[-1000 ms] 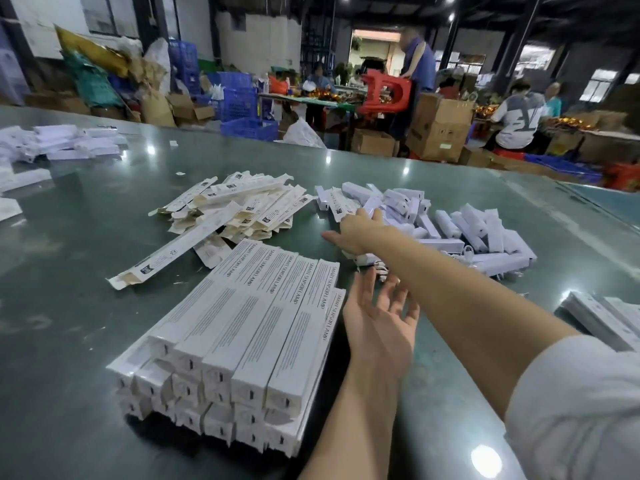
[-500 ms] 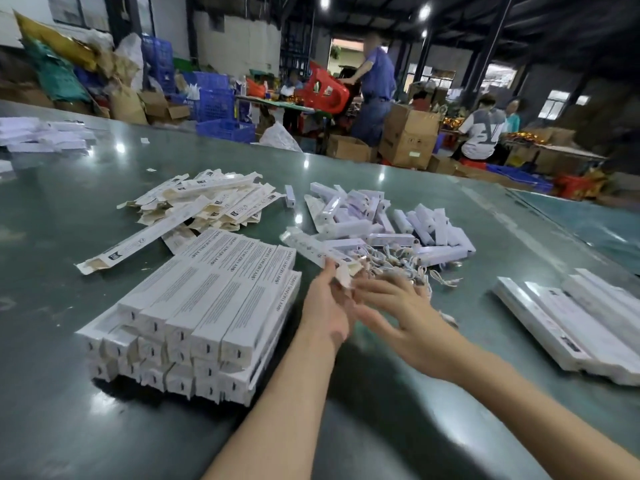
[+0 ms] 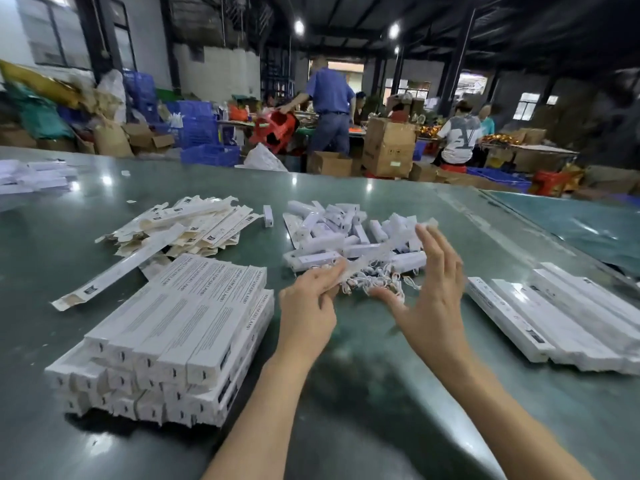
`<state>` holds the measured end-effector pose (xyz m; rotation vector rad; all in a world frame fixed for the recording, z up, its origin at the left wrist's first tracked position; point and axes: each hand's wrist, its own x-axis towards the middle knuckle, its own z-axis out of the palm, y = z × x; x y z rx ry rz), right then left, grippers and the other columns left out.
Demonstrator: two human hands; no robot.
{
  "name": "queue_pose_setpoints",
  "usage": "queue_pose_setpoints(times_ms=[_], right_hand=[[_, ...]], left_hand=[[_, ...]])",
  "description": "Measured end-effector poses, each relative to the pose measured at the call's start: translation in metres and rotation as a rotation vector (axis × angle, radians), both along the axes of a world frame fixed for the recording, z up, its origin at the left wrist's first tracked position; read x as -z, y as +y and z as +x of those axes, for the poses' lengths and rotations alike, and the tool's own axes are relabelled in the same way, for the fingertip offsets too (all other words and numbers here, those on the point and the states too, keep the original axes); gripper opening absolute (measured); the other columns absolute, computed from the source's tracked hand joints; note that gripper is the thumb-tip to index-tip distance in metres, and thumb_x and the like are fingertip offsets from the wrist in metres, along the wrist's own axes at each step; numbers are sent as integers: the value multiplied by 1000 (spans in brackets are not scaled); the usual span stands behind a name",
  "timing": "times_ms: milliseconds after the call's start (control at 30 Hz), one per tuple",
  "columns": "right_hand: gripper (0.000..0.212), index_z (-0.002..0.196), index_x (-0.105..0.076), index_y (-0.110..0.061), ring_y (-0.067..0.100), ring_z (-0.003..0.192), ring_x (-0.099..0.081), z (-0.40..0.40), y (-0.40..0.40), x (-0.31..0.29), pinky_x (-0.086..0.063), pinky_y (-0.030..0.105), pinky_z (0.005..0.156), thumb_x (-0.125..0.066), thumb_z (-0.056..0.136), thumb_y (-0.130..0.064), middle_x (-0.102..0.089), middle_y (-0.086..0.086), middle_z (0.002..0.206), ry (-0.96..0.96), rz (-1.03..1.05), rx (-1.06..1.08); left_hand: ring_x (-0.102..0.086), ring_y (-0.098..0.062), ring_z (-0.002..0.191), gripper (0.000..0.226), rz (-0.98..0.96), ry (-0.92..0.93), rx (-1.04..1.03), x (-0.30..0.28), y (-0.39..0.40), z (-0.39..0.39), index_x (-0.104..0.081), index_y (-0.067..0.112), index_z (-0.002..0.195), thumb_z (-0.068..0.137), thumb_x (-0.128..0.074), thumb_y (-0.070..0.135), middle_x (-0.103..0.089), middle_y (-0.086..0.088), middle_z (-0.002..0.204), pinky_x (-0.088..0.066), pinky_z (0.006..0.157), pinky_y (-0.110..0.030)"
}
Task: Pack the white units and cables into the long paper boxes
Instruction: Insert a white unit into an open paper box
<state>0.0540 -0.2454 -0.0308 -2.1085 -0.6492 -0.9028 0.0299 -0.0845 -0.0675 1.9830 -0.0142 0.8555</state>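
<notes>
A heap of white units lies mid-table, with a tangle of white cables along its near edge. My left hand pinches one long white unit, blurred, lifted slantwise over the heap. My right hand is beside it, fingers spread and empty, its thumb at the cables. Flat unfolded paper boxes lie in a loose pile at the back left. A neat stack of closed long boxes sits at the near left.
More long white boxes lie in a row at the right. One small white piece lies alone behind the heap. Another white pile sits far left. Beyond the green table, people work among cardboard cartons and blue crates.
My right hand came back from the heap and has spread open. My left hand has taken hold of a long unit and raised it. The view has moved closer to the heap.
</notes>
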Motion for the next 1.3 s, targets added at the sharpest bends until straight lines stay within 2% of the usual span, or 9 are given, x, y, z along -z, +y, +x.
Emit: queue_pose_setpoints(times_ms=[133, 233, 300, 433, 533, 733, 900, 1133, 1300], right_hand=[[67, 145, -37, -28, 28, 146, -10, 6, -16, -3, -14, 53, 111, -69, 86, -27, -20, 8, 158, -170, -329, 141], [44, 132, -56, -23, 23, 127, -46, 13, -30, -3, -13, 41, 104, -66, 90, -16, -60, 1, 129, 1, -393, 26], [35, 128, -59, -24, 18, 115, -56, 15, -39, -3, -19, 38, 103, -60, 93, -27, -65, -6, 117, 171, -445, -56], [64, 131, -59, -22, 16, 115, -52, 16, -49, -8, -32, 35, 101, -54, 79, -58, -60, -7, 123, 302, -473, -154], [60, 126, -63, -17, 20, 111, -54, 16, -46, -8, -38, 36, 94, -68, 77, -52, -64, -3, 117, 263, -413, -172], [28, 93, -72, -14, 26, 69, -60, 14, -31, 4, -49, 43, 66, -80, 75, -34, -69, 1, 74, 286, 55, -71], [26, 88, -71, -13, 15, 56, -46, 8, -19, 19, -41, 36, 56, -80, 76, -33, -58, -9, 61, 357, 97, -229], [29, 104, -60, -24, 1, 78, -59, 8, -16, 24, -44, 16, 70, -76, 80, -27, -65, -16, 89, 407, -77, -338], [25, 92, -55, -19, 2, 76, -60, 7, -10, 30, -42, 9, 65, -74, 79, -11, -65, -13, 83, 386, 172, -255]], left_hand=[[-47, -4, 116, 68, 305, 33, -145, -2, -6, -3, -69, 38, 119, 75, -58, -12, -64, 12, 117, -15, 95, -28], [-41, 1, 114, 68, 341, -14, -140, -6, -12, -4, -72, 35, 114, 69, -61, -15, -64, 12, 114, -10, 97, -27], [-41, 0, 114, 67, 345, -38, -150, -8, -12, -3, -75, 29, 110, 63, -62, -18, -66, 10, 112, -11, 98, -28], [-41, 0, 118, 67, 320, 8, -157, -6, -8, -3, -74, 25, 108, 61, -59, -20, -61, 16, 113, -14, 105, -36], [-44, -6, 124, 66, 278, 23, -157, -5, -7, -4, -69, 26, 117, 67, -62, -16, -55, 19, 116, -19, 106, -41], [-48, 1, 119, 84, -306, -7, -6, -15, -13, -5, -25, 37, 140, 78, -80, 22, -45, 8, 133, -37, 99, -11], [-66, -20, 108, 37, -906, 125, 412, -20, -19, -4, -63, 15, 115, 81, -64, 29, -70, -8, 118, -54, 86, -26], [-69, -12, 69, 6, -997, 118, 176, -22, -8, -4, -66, 11, 96, 93, -62, 14, -74, -3, 82, -55, 56, -21], [-73, -28, 92, 31, -1034, 292, 504, -20, -19, -5, -60, 2, 118, 96, -57, 24, -72, -18, 110, -61, 77, -33]])
